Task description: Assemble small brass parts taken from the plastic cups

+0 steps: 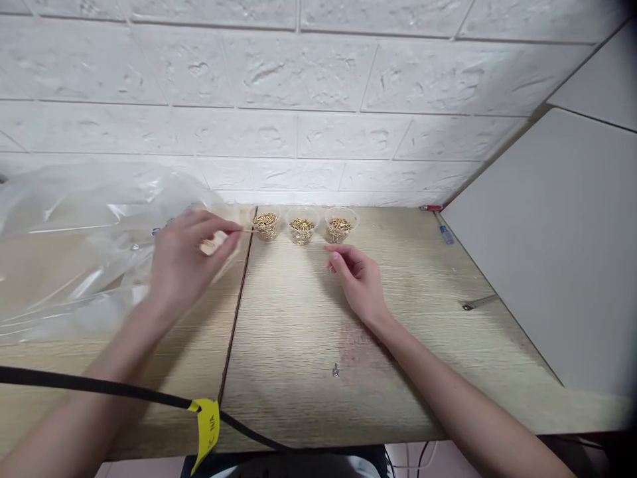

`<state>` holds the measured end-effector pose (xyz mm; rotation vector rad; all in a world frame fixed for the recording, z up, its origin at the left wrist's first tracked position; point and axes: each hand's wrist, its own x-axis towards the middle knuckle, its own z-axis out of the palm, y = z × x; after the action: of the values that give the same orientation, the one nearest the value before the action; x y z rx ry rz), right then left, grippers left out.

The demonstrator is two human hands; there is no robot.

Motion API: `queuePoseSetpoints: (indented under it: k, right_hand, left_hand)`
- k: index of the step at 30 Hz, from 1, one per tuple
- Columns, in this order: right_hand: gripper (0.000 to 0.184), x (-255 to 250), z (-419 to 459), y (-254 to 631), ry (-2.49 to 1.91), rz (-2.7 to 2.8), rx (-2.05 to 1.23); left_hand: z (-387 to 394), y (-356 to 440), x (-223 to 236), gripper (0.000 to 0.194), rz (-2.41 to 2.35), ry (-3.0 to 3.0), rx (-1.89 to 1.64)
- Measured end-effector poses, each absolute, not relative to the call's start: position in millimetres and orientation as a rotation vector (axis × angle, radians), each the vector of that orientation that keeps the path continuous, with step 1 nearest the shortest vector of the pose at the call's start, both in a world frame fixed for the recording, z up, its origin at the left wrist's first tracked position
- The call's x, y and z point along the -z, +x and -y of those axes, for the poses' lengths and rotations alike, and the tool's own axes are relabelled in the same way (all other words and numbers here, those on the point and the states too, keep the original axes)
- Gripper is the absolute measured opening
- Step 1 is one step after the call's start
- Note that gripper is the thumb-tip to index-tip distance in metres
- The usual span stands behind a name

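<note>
My left hand (186,255) is raised beside the plastic bag, with thumb and index finger pinched on a thin, light-coloured stick (247,230). The stick's tip points right, toward the left cup. My right hand (359,279) is over the table just in front of the right cup, its fingers curled and thumb against the index finger; anything between them is too small to make out. Three clear plastic cups line up by the wall: the left cup (266,227), the middle cup (301,227) and the right cup (339,229). Small gold-coloured metal pieces fill each partway.
A large clear plastic bag (74,245) covers the left side. A small metal piece (335,370) lies near the front. At right are a blue-handled tool (446,234), a metal tool (478,303) and a white panel (552,245). A black cable (99,385) with a yellow tag (206,431) crosses in front.
</note>
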<state>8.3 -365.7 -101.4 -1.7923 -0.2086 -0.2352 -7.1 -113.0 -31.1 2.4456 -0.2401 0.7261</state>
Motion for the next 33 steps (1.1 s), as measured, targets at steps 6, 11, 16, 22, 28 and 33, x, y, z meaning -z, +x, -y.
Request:
queuePoseSetpoints:
  k: [6,11,16,22,28,33]
  right_hand:
    - [0.018,62.1,376.9,26.9,-2.086,0.468,0.648]
    - [0.020,31.7,392.7,74.6,-2.304,0.563,0.565]
    - [0.017,21.2,400.9,107.6,-2.578,0.693,0.355]
    - [0.015,31.3,396.7,114.3,-2.662,0.719,0.180]
    - [0.018,37.9,389.0,117.0,-2.766,0.707,0.248]
    - [0.014,31.0,394.3,111.3,-2.702,0.663,0.201]
  left_hand:
    - [64.8,0.2,8.8,0.028,-0.416,2.837,-0.319]
    - [50.2,5.4,15.7,0.043,-0.604,3.035,-0.003]
    - [40.2,9.8,22.9,0.043,-0.533,3.017,0.064]
    - [48.6,7.2,9.7,0.050,-0.560,2.987,-0.067]
    - [85.6,6.4,-5.0,0.028,-0.173,2.801,-0.306]
    - [118.1,18.9,-3.5,0.019,0.329,2.612,-0.434]
